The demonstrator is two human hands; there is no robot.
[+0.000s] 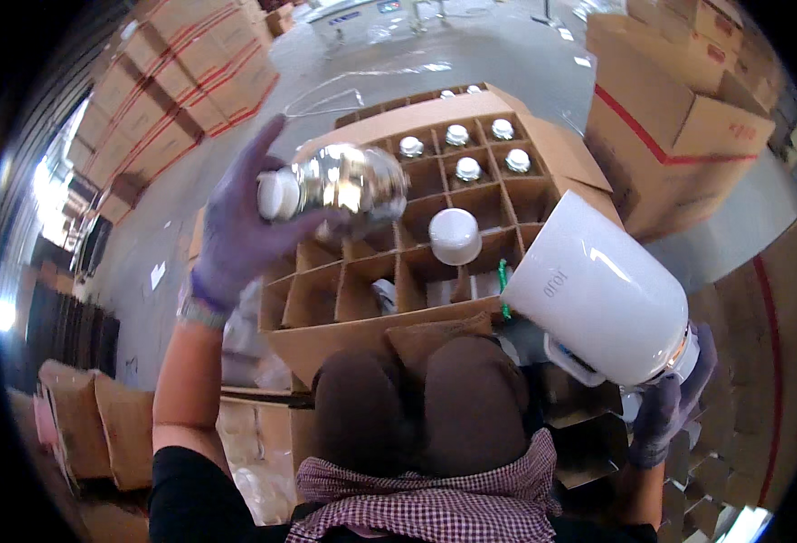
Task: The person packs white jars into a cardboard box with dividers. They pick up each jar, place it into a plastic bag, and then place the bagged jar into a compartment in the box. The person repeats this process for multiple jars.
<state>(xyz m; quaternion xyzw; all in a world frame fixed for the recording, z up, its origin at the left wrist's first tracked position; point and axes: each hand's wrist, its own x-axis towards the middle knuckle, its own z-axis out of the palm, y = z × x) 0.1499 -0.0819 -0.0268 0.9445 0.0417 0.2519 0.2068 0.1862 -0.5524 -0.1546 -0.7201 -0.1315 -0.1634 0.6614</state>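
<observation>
My left hand [236, 226], in a thin purple glove, is closed around the white-capped end of a shiny silvered glass flask liner [353, 185]. The liner lies sideways above a divided cardboard carton [331, 324]. At the right, my right hand [679, 398], also gloved, grips the narrow end of a large white jug [611, 290] with a side handle. Its wide end tilts up and left; some fingers are hidden behind it. Between the two hands, a white cup-shaped cap [455, 237] rests at the carton's dividers.
Silver-topped bottle necks [468, 169] stand in the carton's far compartments. A green strip [504, 288] hangs by its near right side. An opened tall box [665, 127] stands right, and stacked cartons [186, 68] rise at far left. My knees [417, 398] are against the near side.
</observation>
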